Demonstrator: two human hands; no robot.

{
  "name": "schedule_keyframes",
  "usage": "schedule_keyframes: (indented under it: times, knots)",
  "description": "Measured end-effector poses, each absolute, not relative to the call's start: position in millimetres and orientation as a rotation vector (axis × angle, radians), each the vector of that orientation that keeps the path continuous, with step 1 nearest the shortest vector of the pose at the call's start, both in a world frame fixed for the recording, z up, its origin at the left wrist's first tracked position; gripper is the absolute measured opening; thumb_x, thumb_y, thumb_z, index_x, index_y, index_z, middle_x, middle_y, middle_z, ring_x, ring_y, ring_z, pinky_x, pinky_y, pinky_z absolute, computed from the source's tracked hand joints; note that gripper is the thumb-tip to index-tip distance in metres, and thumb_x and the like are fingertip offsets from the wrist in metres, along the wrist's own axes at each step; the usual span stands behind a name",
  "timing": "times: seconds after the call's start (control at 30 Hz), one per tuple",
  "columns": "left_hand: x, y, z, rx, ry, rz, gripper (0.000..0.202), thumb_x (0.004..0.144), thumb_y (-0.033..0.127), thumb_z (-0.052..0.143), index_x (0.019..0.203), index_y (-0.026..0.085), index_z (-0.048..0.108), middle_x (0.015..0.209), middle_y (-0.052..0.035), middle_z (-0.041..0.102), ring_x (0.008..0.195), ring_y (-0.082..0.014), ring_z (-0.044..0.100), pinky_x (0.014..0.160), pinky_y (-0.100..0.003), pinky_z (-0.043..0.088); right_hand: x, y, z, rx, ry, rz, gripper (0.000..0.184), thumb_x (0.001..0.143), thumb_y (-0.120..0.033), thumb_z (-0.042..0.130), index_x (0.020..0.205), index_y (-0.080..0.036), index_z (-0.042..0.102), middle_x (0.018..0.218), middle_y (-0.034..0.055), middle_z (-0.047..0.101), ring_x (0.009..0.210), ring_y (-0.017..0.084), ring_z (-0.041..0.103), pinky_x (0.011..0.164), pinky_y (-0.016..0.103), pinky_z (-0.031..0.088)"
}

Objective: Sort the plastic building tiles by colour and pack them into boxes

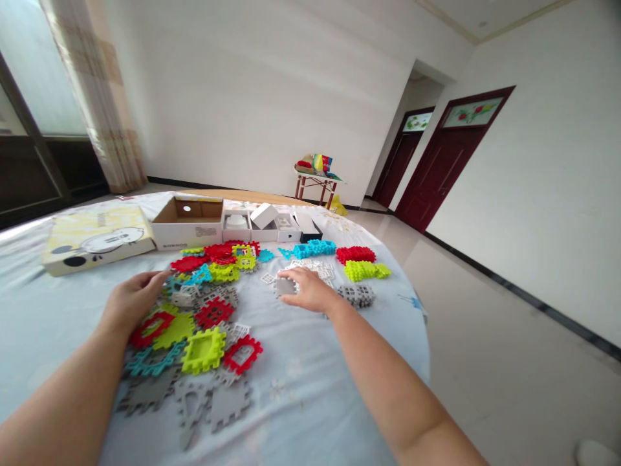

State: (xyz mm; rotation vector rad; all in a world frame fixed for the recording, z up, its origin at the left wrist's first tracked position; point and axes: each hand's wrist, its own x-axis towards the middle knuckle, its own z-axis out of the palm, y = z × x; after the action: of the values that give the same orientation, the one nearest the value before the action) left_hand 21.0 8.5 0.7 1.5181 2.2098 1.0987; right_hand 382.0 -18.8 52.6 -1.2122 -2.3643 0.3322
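Note:
My right hand [313,291] is closed on a flat grey building panel [285,287] with toothed edges, thumb on its near side and fingers on its far side. Beneath and behind it lie small white panels [317,268]. At the left edge of a mixed pile, my left hand [133,299] has its fingers drawn together; what they hold, if anything, is hidden. Close to it are a red frame panel [151,329] and a lime green panel [175,327]. Another lime panel [204,351], a red one [243,354] and grey panels [229,402] lie nearer to me.
Sorted by colour, blue [314,248], red [356,255], lime [365,270] and grey [356,295] panels lie at the right. Along the back stand a yellow-and-white box lid [99,236], an open box [188,223] and several small white boxes [264,217]. The round table's edge [429,349] curves past my right arm.

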Motion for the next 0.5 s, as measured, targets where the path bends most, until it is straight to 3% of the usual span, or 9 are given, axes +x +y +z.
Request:
schedule_keyframes:
  times: [0.3,0.5]
  knots:
    - [16,14,-5,1.488,2.202,1.095,0.052,0.072,0.056,0.048,0.102,0.018,0.067,0.086,-0.0055,0.068,0.084,-0.0239,0.06,0.074,-0.031,0.045,507,-25,68,-1.522,-2.299,0.308,0.051,0.068,-0.021,0.061,0.119,-0.019,0.055,0.118,0.0094,0.056,0.109,0.024,0.051,0.095,0.038,0.036]
    - [12,18,-9,1.497,2.213,1.063,0.052,0.072,0.056,0.047,0.104,0.019,0.066,0.086,-0.0061,0.068,0.084,-0.0242,0.06,0.071,-0.031,0.044,526,-30,63,-1.558,-2.295,0.359,0.054,0.067,-0.023,0.063,0.119,-0.018,0.055,0.12,0.0093,0.056,0.111,0.025,0.051,0.096,0.037,0.036]
